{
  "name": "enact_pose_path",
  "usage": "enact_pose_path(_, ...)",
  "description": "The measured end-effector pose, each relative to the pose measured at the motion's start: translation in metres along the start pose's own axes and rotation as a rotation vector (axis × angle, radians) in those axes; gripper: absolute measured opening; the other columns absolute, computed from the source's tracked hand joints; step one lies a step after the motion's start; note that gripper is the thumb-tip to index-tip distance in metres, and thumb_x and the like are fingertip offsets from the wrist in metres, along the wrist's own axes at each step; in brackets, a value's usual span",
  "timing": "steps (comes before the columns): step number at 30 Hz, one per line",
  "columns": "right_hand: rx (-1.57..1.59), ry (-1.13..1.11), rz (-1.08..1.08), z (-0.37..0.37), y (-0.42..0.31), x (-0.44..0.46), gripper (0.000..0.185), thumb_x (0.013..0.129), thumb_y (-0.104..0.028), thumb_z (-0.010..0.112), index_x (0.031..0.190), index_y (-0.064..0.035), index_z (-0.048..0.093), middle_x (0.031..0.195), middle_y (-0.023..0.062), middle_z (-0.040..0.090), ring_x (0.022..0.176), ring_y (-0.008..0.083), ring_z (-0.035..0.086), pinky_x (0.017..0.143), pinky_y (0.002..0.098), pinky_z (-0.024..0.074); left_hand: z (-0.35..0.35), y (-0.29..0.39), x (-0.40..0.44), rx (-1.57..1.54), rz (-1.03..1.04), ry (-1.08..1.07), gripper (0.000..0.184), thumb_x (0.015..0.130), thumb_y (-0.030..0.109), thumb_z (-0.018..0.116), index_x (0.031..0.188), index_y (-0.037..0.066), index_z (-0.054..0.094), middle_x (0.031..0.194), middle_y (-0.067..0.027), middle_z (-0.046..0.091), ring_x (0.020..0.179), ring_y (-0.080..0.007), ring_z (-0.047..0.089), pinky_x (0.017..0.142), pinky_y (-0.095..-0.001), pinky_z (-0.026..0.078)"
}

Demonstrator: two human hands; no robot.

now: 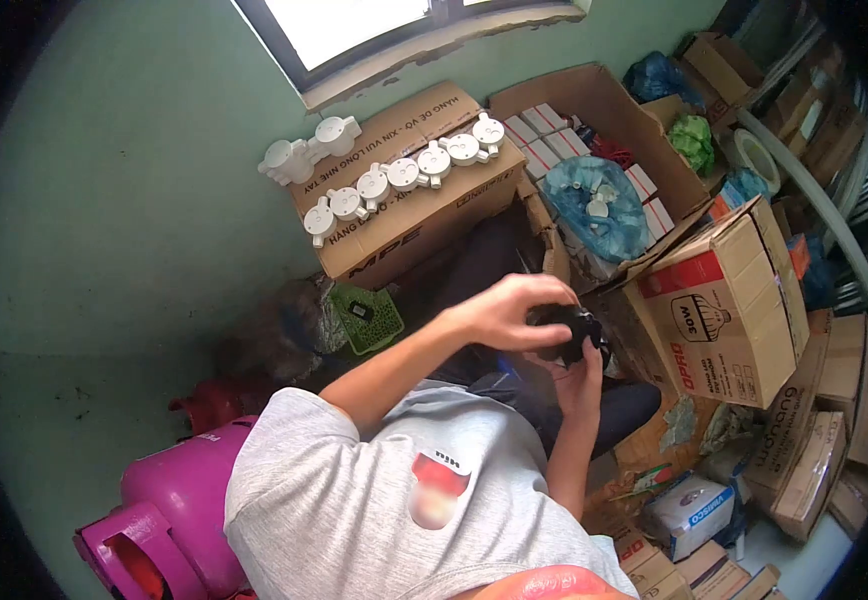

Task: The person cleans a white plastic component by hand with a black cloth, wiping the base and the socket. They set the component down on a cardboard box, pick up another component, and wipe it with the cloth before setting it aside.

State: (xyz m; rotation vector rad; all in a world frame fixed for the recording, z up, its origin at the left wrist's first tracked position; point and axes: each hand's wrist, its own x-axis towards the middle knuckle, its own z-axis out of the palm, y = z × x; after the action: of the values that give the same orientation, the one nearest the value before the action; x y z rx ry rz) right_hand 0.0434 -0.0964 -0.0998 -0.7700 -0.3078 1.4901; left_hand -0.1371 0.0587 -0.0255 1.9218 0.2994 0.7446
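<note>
Both of my hands are together in front of my lap, around a small dark object point(582, 333) whose kind I cannot make out. My left hand point(516, 318) reaches over it from the left, with thumb and fingers curled onto it. From below, my right hand point(579, 378) grips the same object, and its fingers are partly hidden. Beyond the hands, several round white conduit junction boxes point(404, 174) line the front edge of a cardboard carton point(424, 225). More white junction boxes point(286, 162) sit at its far left corner.
A green basket point(372, 325) holding a small black item lies left of my legs. An open carton point(559, 85) contains small boxes and a blue plastic bag point(579, 185) of white fittings. A bulb carton point(754, 330) stands at right; a magenta gas cylinder point(179, 490) stands at left.
</note>
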Motion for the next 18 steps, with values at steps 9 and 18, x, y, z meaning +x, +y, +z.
enact_pose_path(9,-0.270,0.268,-0.058,-0.004,-0.010,-0.011,0.041,0.096,-0.025,0.065,0.135,-0.0089,0.062,0.125,0.0080,0.069,0.109,0.0224,0.070,0.087,0.0426,0.0612,-0.146,-0.144,-0.046,1.207,-0.426,0.728,0.086,0.079,0.053,0.090,0.148,0.013,0.058,0.153,-0.0141,0.058,0.151,-0.0306,0.043,0.127,-0.0626,0.020)
enact_pose_path(18,-0.218,0.320,-0.100,0.013,-0.009,-0.014,0.044,0.095,-0.024,0.068,0.137,-0.0109,0.061,0.125,0.0062,0.067,0.109,0.0200,0.070,0.085,0.0377,0.0611,-0.172,-0.187,-0.046,1.087,-0.540,0.664,0.078,0.077,0.054,0.089,0.139,0.013,0.067,0.144,-0.0088,0.068,0.147,-0.0275,0.050,0.127,-0.0612,0.020)
